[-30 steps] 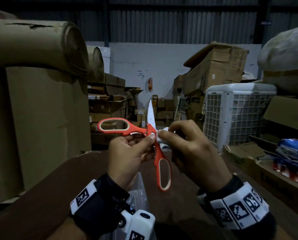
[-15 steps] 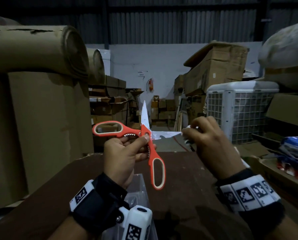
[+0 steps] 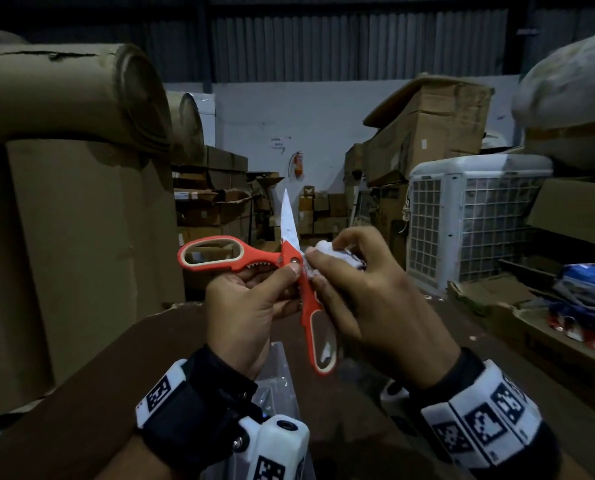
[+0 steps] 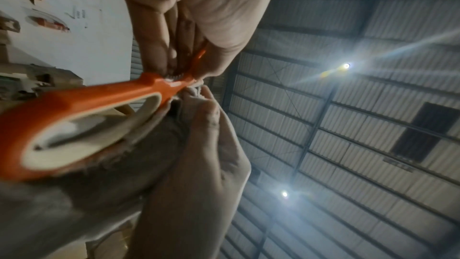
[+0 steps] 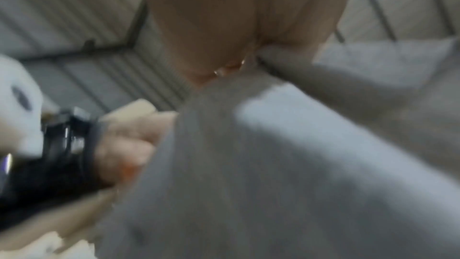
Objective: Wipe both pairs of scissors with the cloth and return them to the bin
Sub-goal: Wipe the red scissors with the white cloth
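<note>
Orange scissors (image 3: 290,259) with cream-lined handles are held spread open in front of me, one blade pointing up. My left hand (image 3: 254,296) pinches them near the pivot, thumb on top. My right hand (image 3: 354,289) grips a bunched white cloth (image 3: 327,252) and presses it against the scissors beside the pivot, covering the second blade. In the left wrist view one orange handle (image 4: 82,123) fills the left side with the cloth (image 4: 191,94) at its neck. The right wrist view is blurred and mostly shows grey-white cloth (image 5: 286,164). A clear plastic bin (image 3: 278,379) sits under my left wrist.
A dark brown table (image 3: 116,368) lies below my hands. Big cardboard rolls (image 3: 81,98) and boxes stand on the left. A white air cooler (image 3: 476,216) and stacked cartons stand on the right, with blue packets (image 3: 587,299) in an open box.
My right hand slid the cloth out along the blade to its tip half a second ago, then came back to the pivot. The left hand and scissors shifted only slightly.
</note>
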The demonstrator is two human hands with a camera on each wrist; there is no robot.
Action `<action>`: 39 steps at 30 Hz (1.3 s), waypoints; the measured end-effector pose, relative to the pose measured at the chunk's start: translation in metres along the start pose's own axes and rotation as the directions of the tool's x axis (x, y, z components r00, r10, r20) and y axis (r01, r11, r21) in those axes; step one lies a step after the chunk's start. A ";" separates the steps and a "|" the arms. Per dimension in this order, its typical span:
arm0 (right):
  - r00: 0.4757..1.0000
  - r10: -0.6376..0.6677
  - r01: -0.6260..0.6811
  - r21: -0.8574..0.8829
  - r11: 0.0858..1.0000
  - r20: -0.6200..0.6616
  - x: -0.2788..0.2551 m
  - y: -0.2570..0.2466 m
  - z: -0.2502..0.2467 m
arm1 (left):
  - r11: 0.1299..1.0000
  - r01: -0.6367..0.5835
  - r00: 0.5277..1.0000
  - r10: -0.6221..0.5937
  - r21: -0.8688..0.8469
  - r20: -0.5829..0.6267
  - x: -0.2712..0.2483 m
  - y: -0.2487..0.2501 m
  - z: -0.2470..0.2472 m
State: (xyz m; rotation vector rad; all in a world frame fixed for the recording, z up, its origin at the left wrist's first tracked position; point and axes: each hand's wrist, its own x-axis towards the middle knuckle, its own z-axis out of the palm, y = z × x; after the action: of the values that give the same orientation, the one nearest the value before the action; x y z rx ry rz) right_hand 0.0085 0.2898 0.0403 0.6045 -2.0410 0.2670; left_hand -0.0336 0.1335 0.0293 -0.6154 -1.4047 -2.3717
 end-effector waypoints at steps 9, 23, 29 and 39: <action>0.999 -0.024 0.032 -0.301 0.953 0.032 -0.002 0.034 0.006 | 0.999 0.035 0.998 -0.037 -0.035 -0.055 0.003 -0.001 -0.004; 0.999 -0.008 -0.004 -0.260 0.966 -0.045 -0.002 0.023 0.013 | 0.999 -0.031 0.998 0.029 -0.031 -0.060 0.000 -0.001 -0.001; 0.979 0.128 -0.165 -0.253 0.953 -0.156 -0.002 0.055 -0.006 | 0.999 -0.047 0.997 0.045 -0.024 -0.064 0.003 0.002 -0.002; 0.999 0.005 -0.016 -0.240 0.971 -0.044 -0.004 0.035 0.011 | 0.998 -0.046 0.998 0.045 -0.031 -0.049 -0.002 0.003 0.001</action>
State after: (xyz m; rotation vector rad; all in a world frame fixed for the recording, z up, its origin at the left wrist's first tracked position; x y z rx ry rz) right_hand -0.0163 0.3164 0.0335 0.4336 -1.9973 0.0365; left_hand -0.0304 0.1330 0.0311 -0.5885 -1.3209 -2.3620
